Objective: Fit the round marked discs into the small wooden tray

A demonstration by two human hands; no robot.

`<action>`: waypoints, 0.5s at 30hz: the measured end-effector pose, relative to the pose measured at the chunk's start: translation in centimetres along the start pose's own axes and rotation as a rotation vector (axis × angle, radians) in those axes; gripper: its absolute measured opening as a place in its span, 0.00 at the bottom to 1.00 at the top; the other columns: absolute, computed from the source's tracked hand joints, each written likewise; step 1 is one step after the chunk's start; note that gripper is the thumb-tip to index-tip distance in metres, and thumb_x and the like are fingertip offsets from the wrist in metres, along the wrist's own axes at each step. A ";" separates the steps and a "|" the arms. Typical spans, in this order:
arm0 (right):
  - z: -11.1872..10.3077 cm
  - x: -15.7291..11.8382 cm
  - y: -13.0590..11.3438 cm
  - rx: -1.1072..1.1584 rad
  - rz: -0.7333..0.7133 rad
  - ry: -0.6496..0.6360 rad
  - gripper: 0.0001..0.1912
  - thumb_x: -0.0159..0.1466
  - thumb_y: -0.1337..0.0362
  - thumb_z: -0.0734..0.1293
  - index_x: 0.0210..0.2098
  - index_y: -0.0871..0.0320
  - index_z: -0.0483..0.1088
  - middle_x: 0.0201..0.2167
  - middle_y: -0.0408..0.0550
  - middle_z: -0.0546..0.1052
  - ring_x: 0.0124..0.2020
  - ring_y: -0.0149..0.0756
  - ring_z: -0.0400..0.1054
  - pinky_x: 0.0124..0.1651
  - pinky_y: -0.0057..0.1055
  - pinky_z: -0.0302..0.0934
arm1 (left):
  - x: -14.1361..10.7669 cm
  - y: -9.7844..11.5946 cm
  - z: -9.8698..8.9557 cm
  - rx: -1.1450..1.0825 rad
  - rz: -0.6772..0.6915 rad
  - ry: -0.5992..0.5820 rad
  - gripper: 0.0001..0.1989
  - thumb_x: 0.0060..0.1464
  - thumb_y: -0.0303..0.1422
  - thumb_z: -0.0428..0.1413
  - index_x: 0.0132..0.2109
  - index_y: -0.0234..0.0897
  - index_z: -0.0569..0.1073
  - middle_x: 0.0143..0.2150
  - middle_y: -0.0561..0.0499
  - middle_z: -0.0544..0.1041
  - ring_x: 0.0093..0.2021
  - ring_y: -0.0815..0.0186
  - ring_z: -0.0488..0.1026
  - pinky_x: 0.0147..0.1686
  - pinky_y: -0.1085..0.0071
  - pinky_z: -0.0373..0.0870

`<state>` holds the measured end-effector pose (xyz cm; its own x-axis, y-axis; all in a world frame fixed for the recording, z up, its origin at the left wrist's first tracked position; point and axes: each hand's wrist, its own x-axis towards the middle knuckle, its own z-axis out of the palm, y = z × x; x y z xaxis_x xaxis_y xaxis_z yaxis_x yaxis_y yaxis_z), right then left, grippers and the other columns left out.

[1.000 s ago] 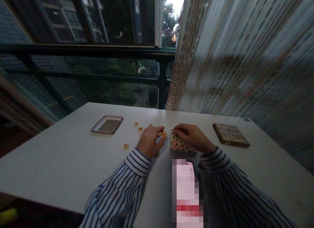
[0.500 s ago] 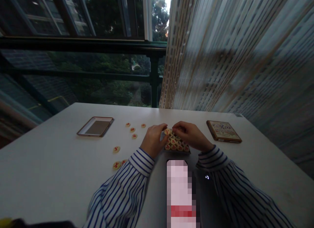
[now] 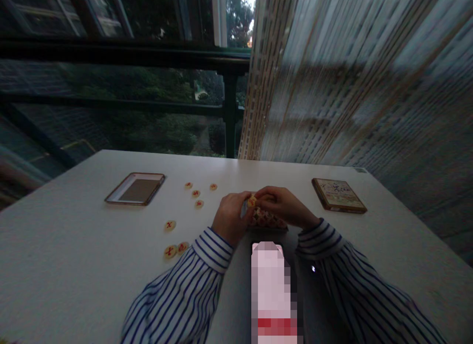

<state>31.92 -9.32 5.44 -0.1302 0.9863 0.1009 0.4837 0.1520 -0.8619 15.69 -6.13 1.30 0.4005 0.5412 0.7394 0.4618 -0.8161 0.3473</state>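
Observation:
Round wooden pieces with red characters fill a small box (image 3: 269, 229) in front of me. Over the box's left side, my left hand (image 3: 231, 216) pinches one round piece (image 3: 252, 201) between thumb and fingers. My right hand (image 3: 283, 204) is above the box's back right part, its fingers pressed together close to that piece. Whatever those right fingers hold is too small and dark to make out. Several loose pieces lie to the left, among them a single one (image 3: 170, 225) and two side by side (image 3: 170, 251).
An open shallow lid or tray (image 3: 155, 191) lies at the back left of the white table (image 3: 92, 235). A flat printed box (image 3: 339, 195) is at the back right. Nearest me is a phone (image 3: 271, 290) with a blurred screen, between my forearms.
My right hand has shifted slightly left and down, nearer the piece at my left fingertips. The view has tilted and moved a little; the loose pieces keep their arrangement.

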 end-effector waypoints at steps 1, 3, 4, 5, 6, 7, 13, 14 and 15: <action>0.0 0.0 0.0 -0.021 -0.004 0.003 0.10 0.55 0.61 0.65 0.34 0.60 0.69 0.30 0.46 0.76 0.33 0.33 0.71 0.37 0.30 0.65 | -0.1 0.0 0.0 -0.023 -0.001 0.006 0.11 0.52 0.32 0.52 0.44 0.35 0.68 0.37 0.46 0.76 0.39 0.63 0.71 0.40 0.65 0.68; -0.2 0.0 -0.1 -0.064 -0.013 0.014 0.10 0.55 0.62 0.65 0.34 0.60 0.70 0.30 0.47 0.76 0.33 0.34 0.70 0.38 0.30 0.64 | -0.1 0.1 0.0 -0.082 -0.031 0.014 0.12 0.51 0.32 0.53 0.44 0.35 0.68 0.38 0.46 0.76 0.40 0.63 0.72 0.41 0.65 0.68; -0.3 0.0 -0.2 -0.077 -0.016 0.021 0.10 0.55 0.62 0.65 0.34 0.60 0.71 0.30 0.47 0.76 0.33 0.34 0.70 0.38 0.30 0.64 | -0.2 0.1 0.0 -0.116 -0.069 0.013 0.12 0.51 0.32 0.54 0.44 0.34 0.69 0.38 0.46 0.76 0.39 0.63 0.72 0.41 0.65 0.68; -0.3 0.0 -0.2 -0.085 -0.019 0.024 0.10 0.55 0.62 0.65 0.34 0.60 0.71 0.31 0.47 0.77 0.33 0.34 0.70 0.38 0.30 0.64 | -0.2 0.2 -0.1 -0.156 -0.117 0.006 0.12 0.50 0.32 0.55 0.43 0.34 0.69 0.38 0.46 0.76 0.39 0.64 0.72 0.41 0.65 0.69; -0.4 0.0 -0.2 -0.087 -0.023 0.023 0.10 0.55 0.62 0.65 0.34 0.60 0.71 0.30 0.47 0.77 0.33 0.34 0.70 0.38 0.30 0.64 | -0.2 0.3 -0.1 -0.205 -0.175 -0.004 0.13 0.50 0.32 0.55 0.43 0.34 0.69 0.38 0.46 0.76 0.39 0.64 0.73 0.40 0.65 0.69; -0.4 0.0 -0.3 -0.088 -0.030 0.023 0.10 0.56 0.62 0.64 0.34 0.60 0.72 0.30 0.47 0.77 0.33 0.34 0.71 0.38 0.30 0.64 | -0.2 0.3 -0.1 -0.262 -0.238 -0.016 0.13 0.49 0.32 0.55 0.43 0.34 0.70 0.38 0.46 0.76 0.38 0.64 0.73 0.40 0.66 0.70; -0.5 0.0 0.1 -0.110 -0.100 -0.008 0.10 0.57 0.63 0.64 0.36 0.58 0.73 0.34 0.47 0.77 0.37 0.35 0.70 0.42 0.31 0.63 | -0.2 0.6 0.0 -0.602 -0.534 -0.065 0.13 0.47 0.35 0.57 0.40 0.34 0.73 0.36 0.47 0.77 0.33 0.67 0.74 0.34 0.70 0.72; -0.4 0.0 0.2 -0.108 -0.113 -0.022 0.10 0.57 0.64 0.63 0.36 0.58 0.73 0.35 0.46 0.77 0.38 0.35 0.70 0.43 0.31 0.63 | -0.2 0.7 0.0 -0.636 -0.572 -0.062 0.13 0.46 0.35 0.58 0.39 0.33 0.73 0.34 0.47 0.77 0.32 0.67 0.74 0.34 0.70 0.72; -0.4 0.0 0.3 -0.104 -0.124 -0.033 0.10 0.58 0.64 0.63 0.37 0.58 0.73 0.36 0.46 0.77 0.38 0.35 0.70 0.43 0.31 0.63 | -0.1 0.7 0.0 -0.669 -0.611 -0.057 0.12 0.45 0.35 0.59 0.38 0.33 0.74 0.33 0.47 0.77 0.31 0.67 0.74 0.33 0.71 0.72</action>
<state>32.42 -9.22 5.43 -0.2226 0.9571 0.1855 0.5490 0.2803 -0.7874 16.02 -6.78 1.45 0.2835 0.9131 0.2930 0.0573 -0.3211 0.9453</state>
